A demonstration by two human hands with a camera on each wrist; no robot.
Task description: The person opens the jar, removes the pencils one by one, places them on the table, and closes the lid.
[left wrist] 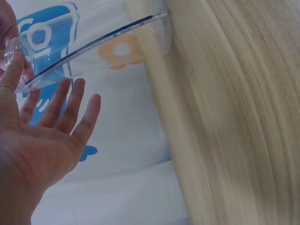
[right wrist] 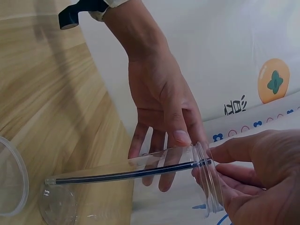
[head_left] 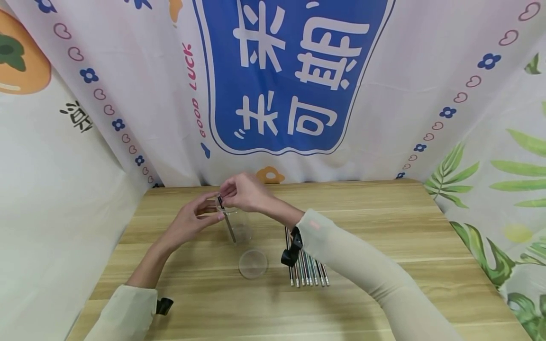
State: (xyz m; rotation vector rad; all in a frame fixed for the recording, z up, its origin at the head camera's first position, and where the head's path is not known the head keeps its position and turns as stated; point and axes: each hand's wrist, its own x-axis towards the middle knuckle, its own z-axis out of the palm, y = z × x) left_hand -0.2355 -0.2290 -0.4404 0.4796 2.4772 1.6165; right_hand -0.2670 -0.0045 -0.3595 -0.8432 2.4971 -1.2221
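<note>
A tall clear jar (head_left: 240,221) stands upright on the wooden table, mouth up. One dark pencil (left wrist: 98,43) leans inside it, eraser end at the bottom and upper end at the rim. My left hand (head_left: 187,225) holds the jar by its rim, thumb on the near side and some fingers stretched out behind the wall, as the right wrist view shows. At the mouth, my right hand (head_left: 244,193) pinches the upper end of the pencil between curled fingers; part of that contact is hidden.
A round clear lid (head_left: 253,264) lies in front of the jar. Several pencils (head_left: 309,272) lie side by side to its right, partly under my right forearm, eraser ends towards me. A printed cloth (head_left: 362,161) hangs along the table's back edge.
</note>
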